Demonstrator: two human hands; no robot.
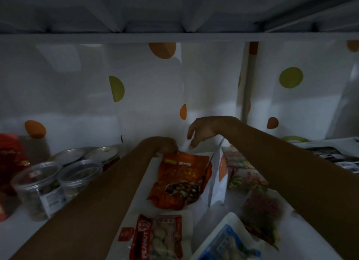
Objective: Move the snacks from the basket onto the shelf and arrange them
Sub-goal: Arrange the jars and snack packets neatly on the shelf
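Your left hand has its fingers curled down onto the top edge of the orange packet, which lies flat towards the back of the shelf. It seems to pinch that edge, though the light is dim. Your right hand hovers just above and behind it, fingers loosely spread, holding nothing. The main risk is the white pouch standing on edge just beside the orange packet. If you drag that packet sideways or lower your right forearm, the pouch could topple onto the floral packets to its right. Your left forearm passes close by the clear jars, so a wide swing of the elbow could knock them. A pinch on one thin edge may also let the packet swing or slip. As for writing, only "PEANUT" reads, on the red-and-white packet at the front. The blue packet bears letters too blurred to make out, and the orange packet's print is illegible. The basket is out of view.
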